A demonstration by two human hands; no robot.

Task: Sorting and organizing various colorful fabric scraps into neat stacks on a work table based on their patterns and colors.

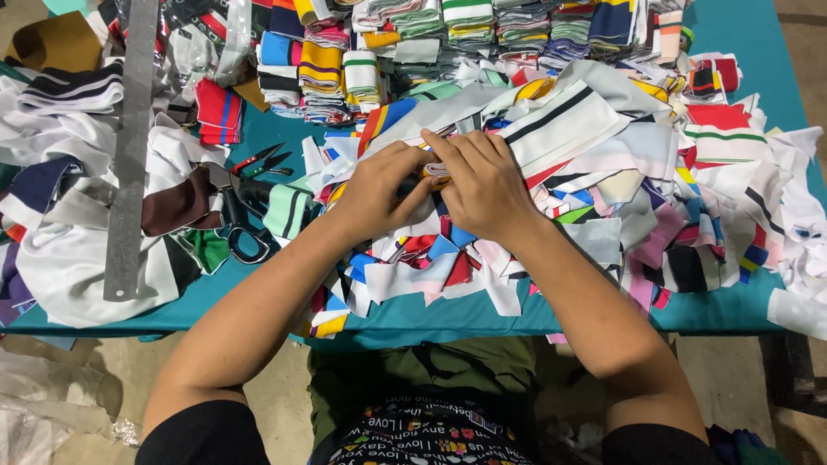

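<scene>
Left hand, right hand together, pinching yellow strip atop scrap pile; folded striped bundles behind.

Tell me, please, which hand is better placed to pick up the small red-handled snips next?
Probably the left hand: the red-handled snips lie on its side of the table, while the right hand sits farther away.

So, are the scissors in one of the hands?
No, the scissors lie on the table, left of the left hand.

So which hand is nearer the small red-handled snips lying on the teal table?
Left. The left hand rests on the scrap pile just right of the snips; the right hand lies farther right, beyond the left.
</scene>
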